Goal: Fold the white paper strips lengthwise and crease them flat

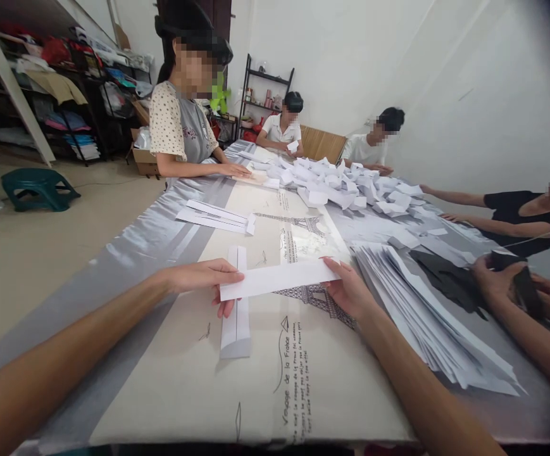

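A folded strip of white paper (281, 278) is stretched level between my two hands. Its left end is pinched by the thumb and fingers of my left hand (208, 277). My right hand (347, 285) grips the other end between thumb and fingers. Beneath the strip, a second folded paper piece (237, 332) with a dark seam down its middle lies on the printed tablecloth (170, 380), partly covered by my left fingers. Farther off, another folded paper piece (212, 218) rests on the cloth.
A stack of white sheets (436, 316) lies right of my right arm. Beyond it a heap of folded papers (350, 183) spreads over the table. A co-worker's hands (507, 285) hold something dark at the right. Other people sit or stand around. A green stool (40, 188) stands left.
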A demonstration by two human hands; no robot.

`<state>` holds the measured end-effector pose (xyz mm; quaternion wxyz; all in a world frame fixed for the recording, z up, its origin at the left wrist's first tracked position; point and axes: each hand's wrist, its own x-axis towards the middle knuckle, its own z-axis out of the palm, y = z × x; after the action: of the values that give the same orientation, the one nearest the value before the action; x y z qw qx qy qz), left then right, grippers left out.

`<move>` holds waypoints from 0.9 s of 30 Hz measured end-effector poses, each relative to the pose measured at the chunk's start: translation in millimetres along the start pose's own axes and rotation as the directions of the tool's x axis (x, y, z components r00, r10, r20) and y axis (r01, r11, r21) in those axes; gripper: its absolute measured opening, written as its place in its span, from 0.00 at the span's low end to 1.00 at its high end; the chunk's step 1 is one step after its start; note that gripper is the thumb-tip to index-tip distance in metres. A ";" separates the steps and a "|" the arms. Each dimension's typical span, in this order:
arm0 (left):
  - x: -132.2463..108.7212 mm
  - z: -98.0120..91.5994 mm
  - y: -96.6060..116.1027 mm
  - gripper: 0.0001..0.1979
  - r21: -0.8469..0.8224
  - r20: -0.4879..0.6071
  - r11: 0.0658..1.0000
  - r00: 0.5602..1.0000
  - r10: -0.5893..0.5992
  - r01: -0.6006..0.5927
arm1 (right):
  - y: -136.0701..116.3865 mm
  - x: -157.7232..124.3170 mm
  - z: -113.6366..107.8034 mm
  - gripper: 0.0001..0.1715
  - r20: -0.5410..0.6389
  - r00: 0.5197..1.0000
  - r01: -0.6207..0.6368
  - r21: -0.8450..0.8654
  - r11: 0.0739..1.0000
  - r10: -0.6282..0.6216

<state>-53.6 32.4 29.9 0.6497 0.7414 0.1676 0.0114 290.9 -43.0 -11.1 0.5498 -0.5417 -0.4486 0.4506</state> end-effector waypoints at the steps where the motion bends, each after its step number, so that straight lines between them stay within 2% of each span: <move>1: 0.5 0.6 0.0 0.29 -0.011 0.017 1.000 1.000 0.005 -0.005 | 0.0 -0.2 -0.2 0.21 0.003 1.000 -0.008 0.007 1.000 0.008; 3: 1.6 -0.8 -1.8 0.29 -0.010 0.009 1.000 1.000 0.017 -0.017 | 0.4 0.4 -1.3 0.19 -0.003 1.000 -0.011 0.018 1.000 0.011; 4: 2.2 -2.6 -3.7 0.28 0.001 -0.029 1.000 0.999 0.023 -0.023 | 0.7 1.1 -2.1 0.19 -0.007 1.000 -0.010 0.020 1.000 0.010; 8: 4.6 -12.0 -14.4 0.28 0.057 -0.285 0.997 0.957 0.059 -0.044 | 3.0 4.2 -4.8 0.18 -0.016 1.000 -0.009 0.000 1.000 0.009; 10: 4.8 -14.6 -18.2 0.29 0.063 -0.352 0.997 0.934 0.068 -0.049 | 4.4 4.8 -5.1 0.19 -0.012 1.000 -0.010 -0.031 0.999 0.009; 14: 2.2 -16.9 -17.9 0.33 0.082 -0.401 0.996 0.914 0.064 -0.034 | 3.1 3.1 -5.3 0.19 0.029 1.000 0.013 -0.129 0.992 -0.009; 17: -0.2 -20.9 -15.0 0.28 0.125 -0.398 0.992 0.916 0.055 -0.006 | -3.1 -0.9 -4.8 0.19 0.118 0.993 0.048 -0.239 0.970 -0.020; 20: 0.1 -26.0 -16.1 0.21 0.228 -0.419 0.973 0.905 0.077 0.023 | -10.3 -5.8 -1.1 0.18 0.230 0.973 0.108 -0.370 0.923 -0.021; 24: 4.4 -25.6 -23.2 0.23 0.412 -0.439 0.902 0.895 0.074 0.128 | -12.5 -11.8 8.9 0.16 0.344 0.939 0.203 -0.533 0.821 -0.008; 25: 5.7 -23.3 -24.8 0.22 0.476 -0.485 0.863 0.869 0.098 0.168 | -11.5 -13.3 11.4 0.15 0.357 0.934 0.224 -0.570 0.790 -0.006; 26: 7.3 -20.1 -26.0 0.19 0.541 -0.555 0.814 0.818 0.154 0.213 | -10.1 -14.8 13.7 0.15 0.366 0.931 0.243 -0.605 0.758 -0.007; 27: 9.1 -15.9 -26.9 0.15 0.606 -0.621 0.750 0.747 0.237 0.266 | -8.6 -16.3 15.7 0.13 0.374 0.928 0.262 -0.635 0.727 -0.009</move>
<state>-55.1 52.8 4.5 0.2405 0.8658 0.3860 0.2087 272.4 -56.1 -2.4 0.2605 -0.5810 -0.7090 0.3030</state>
